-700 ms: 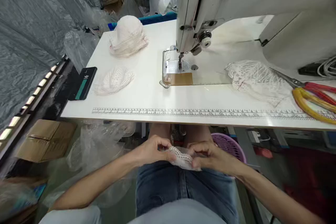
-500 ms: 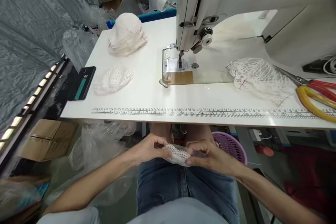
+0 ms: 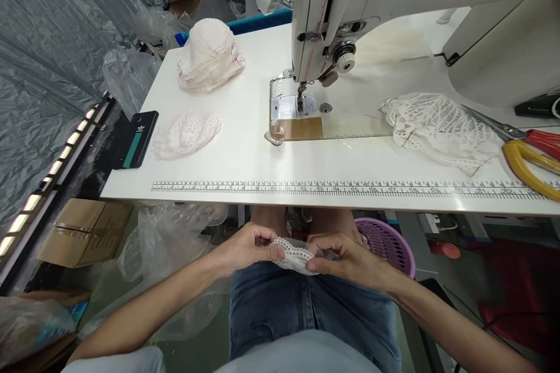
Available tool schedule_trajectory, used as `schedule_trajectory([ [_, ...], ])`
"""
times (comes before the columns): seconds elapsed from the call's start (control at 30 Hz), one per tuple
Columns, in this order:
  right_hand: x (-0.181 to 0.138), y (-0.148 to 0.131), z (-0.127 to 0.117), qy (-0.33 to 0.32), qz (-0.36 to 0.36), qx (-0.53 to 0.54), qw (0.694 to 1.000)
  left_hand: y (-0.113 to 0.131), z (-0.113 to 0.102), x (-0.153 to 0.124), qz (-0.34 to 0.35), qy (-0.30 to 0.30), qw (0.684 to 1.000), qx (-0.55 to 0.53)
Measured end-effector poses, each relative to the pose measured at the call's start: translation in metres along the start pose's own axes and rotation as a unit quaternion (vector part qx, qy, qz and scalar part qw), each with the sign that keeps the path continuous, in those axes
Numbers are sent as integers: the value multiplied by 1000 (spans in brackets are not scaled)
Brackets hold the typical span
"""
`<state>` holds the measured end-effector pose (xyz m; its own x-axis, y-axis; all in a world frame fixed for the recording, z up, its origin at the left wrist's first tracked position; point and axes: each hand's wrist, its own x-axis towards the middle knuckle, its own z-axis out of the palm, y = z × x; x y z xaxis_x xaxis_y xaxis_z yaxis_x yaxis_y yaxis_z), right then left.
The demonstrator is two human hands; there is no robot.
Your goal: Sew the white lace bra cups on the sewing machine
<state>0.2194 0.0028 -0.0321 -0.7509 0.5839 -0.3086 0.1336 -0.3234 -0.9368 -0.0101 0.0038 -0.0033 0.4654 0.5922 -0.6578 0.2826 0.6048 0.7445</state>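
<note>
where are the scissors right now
In the head view, the scissors lie at the right end of the white sewing table, blades beside a white lace piece, the yellow handle overlapping the printed ruler.

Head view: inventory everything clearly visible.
Rectangular table: one, white, centre
Lacy fabric: one, white, lower centre
Domed fabric: one, cream, table left
Flat lace: one, white, nearer left
Crumpled lace: one, white, table right
Metal scissors: one, red-yellow, right
Rectangular case: one, black, left edge
Sewing machine: one, white, on table
Ruler scale: one, black, table front
Plastic basket: one, purple, below table
Cardboard boxes: several, brown, left
Plastic bags: several, clear, left
Wrinkled sheeting: some, grey, left
Jeans: one, blue, bottom
Left hand, right hand: two, holding lacy fabric
</note>
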Motion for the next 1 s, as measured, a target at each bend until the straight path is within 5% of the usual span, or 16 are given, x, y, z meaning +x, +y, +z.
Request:
schedule_trajectory([
  [0.73, 1, -5, 2, -11, -29, -13, 999, 1, -8, -9, 33, -24, 997, 62],
  [1.0, 6, -21, 5, -60, -39, -64, 995, 34, -6, -10, 81, -104, 956, 261],
])
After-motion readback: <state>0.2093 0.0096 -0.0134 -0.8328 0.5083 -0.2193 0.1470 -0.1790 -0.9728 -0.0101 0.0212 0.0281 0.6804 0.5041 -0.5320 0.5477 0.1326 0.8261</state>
